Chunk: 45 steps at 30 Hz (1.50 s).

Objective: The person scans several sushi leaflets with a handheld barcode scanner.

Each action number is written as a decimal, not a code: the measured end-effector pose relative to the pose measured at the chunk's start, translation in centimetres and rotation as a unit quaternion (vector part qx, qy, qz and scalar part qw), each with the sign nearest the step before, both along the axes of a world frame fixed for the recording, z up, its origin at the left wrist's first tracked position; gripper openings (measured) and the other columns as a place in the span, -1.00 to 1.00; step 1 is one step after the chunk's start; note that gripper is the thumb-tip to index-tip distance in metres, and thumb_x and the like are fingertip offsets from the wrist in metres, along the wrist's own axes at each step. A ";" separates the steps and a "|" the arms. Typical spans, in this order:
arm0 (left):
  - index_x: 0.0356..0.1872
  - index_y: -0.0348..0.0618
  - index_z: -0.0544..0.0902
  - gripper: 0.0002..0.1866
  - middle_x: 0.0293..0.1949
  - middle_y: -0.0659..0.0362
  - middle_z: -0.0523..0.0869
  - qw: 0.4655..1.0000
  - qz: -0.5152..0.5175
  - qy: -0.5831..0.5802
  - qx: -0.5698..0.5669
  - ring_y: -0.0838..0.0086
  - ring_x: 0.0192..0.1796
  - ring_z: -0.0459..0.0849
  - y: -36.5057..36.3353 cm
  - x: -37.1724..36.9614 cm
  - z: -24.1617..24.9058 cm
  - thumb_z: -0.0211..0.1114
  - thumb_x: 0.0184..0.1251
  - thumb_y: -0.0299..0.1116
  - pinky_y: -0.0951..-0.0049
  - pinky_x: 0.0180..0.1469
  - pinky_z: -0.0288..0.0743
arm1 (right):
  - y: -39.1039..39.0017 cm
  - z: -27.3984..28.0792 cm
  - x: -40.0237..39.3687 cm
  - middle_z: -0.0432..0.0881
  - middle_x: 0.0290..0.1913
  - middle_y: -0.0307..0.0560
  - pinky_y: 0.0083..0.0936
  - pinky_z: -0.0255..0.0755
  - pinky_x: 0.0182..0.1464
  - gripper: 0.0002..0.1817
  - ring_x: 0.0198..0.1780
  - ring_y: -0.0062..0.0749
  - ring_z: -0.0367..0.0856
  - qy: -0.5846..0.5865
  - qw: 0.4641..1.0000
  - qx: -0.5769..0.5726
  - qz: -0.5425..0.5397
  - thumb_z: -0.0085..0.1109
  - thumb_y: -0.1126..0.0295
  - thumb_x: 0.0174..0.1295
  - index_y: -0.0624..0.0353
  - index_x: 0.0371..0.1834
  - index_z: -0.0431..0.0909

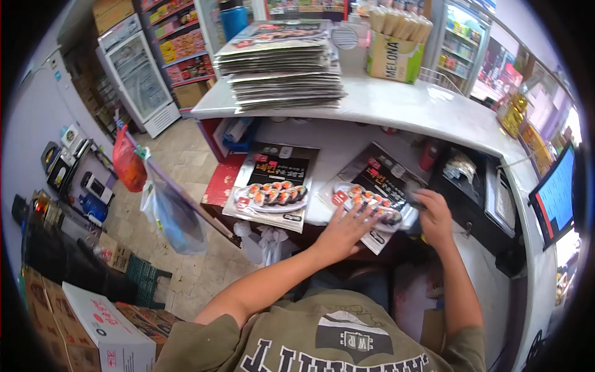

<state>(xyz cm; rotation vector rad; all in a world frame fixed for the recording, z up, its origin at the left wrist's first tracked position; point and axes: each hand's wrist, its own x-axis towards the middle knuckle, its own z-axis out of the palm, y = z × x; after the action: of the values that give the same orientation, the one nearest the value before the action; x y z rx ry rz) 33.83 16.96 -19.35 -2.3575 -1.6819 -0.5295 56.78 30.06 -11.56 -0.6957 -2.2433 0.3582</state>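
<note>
Two flat black-and-white printed packages lie side by side on the shelf under the counter, each with a picture of sliced seaweed rice rolls. My left hand (347, 234) rests with fingers spread on the lower part of the right package (387, 175), over its picture. At that package's right edge, my right hand (436, 216) is closed around a small dark object (414, 194), too blurred to name. The left package (282, 162) lies untouched, a little apart from the right one.
A tall stack of similar packages (285, 68) stands on the white counter (372, 102), beside a MELONA box (396, 56) of wrapped sticks. On the right are a black cash drawer (455, 192) and a monitor (555, 195). Plastic bags (170, 214) hang on the left.
</note>
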 end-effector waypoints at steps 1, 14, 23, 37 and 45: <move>0.52 0.02 0.18 0.02 0.51 0.07 0.21 1.000 0.003 0.012 -0.014 0.09 0.53 0.15 0.0 -0.1 -0.2 0.49 -0.01 -0.03 -0.19 0.47 -0.02 | -0.3 0.7 -1.8 0.64 0.06 0.06 -0.24 0.42 0.20 -0.59 0.12 0.00 0.55 -0.010 0.999 0.008 0.032 0.08 0.70 0.02 0.17 -0.04 0.66; 0.53 0.17 0.19 0.11 0.55 0.14 0.16 1.000 -0.007 -0.029 -0.004 0.16 0.55 0.15 -0.1 -1.0 -0.3 0.56 -0.20 -0.14 -0.10 0.43 0.07 | 9.9 -3.9 -16.5 0.68 0.05 -0.13 -0.30 0.49 0.16 -0.65 0.10 -0.09 0.56 -0.222 0.971 0.082 0.031 0.17 0.45 0.07 0.03 -0.04 0.70; 0.51 0.19 0.23 0.10 0.54 0.18 0.18 1.000 0.000 -0.027 0.011 0.24 0.55 0.15 -0.1 -0.7 -1.0 0.56 -0.21 -0.08 -0.09 0.43 0.07 | 10.3 -4.8 -15.8 0.67 0.09 -0.21 -0.32 0.48 0.18 -0.65 0.10 -0.19 0.58 -0.257 0.959 0.120 0.027 0.19 0.38 0.06 0.01 -0.05 0.71; 0.51 0.18 0.22 0.12 0.53 0.16 0.20 0.999 0.010 -0.030 0.025 0.22 0.52 0.19 0.0 -0.3 -1.3 0.57 -0.24 -0.07 -0.09 0.43 0.05 | 5.3 -3.9 -16.4 0.63 0.17 -0.15 -0.25 0.47 0.21 -0.65 0.18 -0.11 0.54 -0.302 0.953 0.005 0.032 0.16 0.43 0.12 -0.01 0.00 0.69; 0.52 0.19 0.20 0.09 0.53 0.15 0.18 1.000 0.012 -0.016 0.009 0.22 0.55 0.12 -0.1 -0.4 -1.2 0.54 -0.17 -0.07 -0.10 0.43 0.03 | 8.5 -3.8 -15.3 0.66 0.06 -0.12 -0.25 0.51 0.15 -0.64 0.13 -0.12 0.56 -0.261 0.957 0.044 -0.123 0.21 0.38 0.07 0.01 0.00 0.69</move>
<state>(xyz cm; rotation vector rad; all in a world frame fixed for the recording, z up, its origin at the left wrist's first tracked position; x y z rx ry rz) 33.40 16.85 -20.54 -2.3249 -1.7105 -0.5787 41.52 38.60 -15.33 -1.1086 -2.5960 -0.0616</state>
